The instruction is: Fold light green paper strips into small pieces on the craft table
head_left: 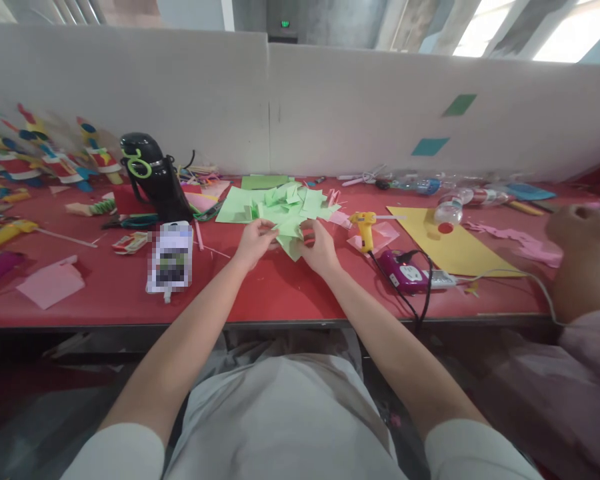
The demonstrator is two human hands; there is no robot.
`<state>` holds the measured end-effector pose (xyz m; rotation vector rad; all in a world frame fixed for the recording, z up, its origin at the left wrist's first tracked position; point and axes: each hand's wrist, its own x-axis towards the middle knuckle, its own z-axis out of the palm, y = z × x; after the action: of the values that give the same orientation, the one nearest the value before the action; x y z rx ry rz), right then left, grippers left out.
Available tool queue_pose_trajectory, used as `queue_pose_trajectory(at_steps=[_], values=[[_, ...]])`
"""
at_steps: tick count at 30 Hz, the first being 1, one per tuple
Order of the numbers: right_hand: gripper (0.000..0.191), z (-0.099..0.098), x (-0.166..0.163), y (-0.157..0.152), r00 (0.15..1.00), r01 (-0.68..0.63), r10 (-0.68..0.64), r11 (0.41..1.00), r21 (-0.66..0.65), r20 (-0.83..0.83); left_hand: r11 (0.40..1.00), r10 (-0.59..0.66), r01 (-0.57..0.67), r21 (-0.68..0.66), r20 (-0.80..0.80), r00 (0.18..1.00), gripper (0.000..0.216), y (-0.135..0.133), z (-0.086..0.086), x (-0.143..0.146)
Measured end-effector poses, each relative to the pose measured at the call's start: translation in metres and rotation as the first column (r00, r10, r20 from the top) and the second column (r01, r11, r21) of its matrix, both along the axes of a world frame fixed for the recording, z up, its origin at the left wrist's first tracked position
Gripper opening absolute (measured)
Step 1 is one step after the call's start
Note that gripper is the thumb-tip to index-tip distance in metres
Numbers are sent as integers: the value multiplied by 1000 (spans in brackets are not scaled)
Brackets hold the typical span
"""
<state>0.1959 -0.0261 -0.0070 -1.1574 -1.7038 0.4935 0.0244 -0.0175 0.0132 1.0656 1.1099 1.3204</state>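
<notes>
A folded piece of light green paper [291, 238] is held between my two hands, just above the red table near its middle. My left hand [258, 241] pinches its left side, fingers closed on the edge. On the opposite side, my right hand [320, 247] grips the paper with thumb and curled fingers. Right behind it lie light green sheets [233, 205] with several small folded green pieces [287, 195] on top. The fingertips are partly hidden by the paper.
At left stand a black bottle [153, 177] and a phone [170, 259]. At right are a yellow glue gun [365, 232], a purple power box [405, 272], yellow paper [445, 243] and a plastic bottle [449, 213]. A co-worker's hand [577, 233] rests at far right.
</notes>
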Motion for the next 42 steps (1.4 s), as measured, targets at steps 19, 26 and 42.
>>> queue_pose_trajectory(at_steps=[19, 26, 42], values=[[19, 1, 9, 8, 974, 154, -173, 979, 136, 145, 958, -239, 260, 123, -161, 958, 40, -9, -5, 8], [57, -1, 8, 13, 987, -49, 24, 986, -157, -157, 955, -11, 117, 273, -362, 932, 28, 7, -17, -2], [39, 13, 0, 1, 883, -267, 80, 896, -355, -463, 945, -111, 210, 252, -360, 927, 19, -6, 2, -2]])
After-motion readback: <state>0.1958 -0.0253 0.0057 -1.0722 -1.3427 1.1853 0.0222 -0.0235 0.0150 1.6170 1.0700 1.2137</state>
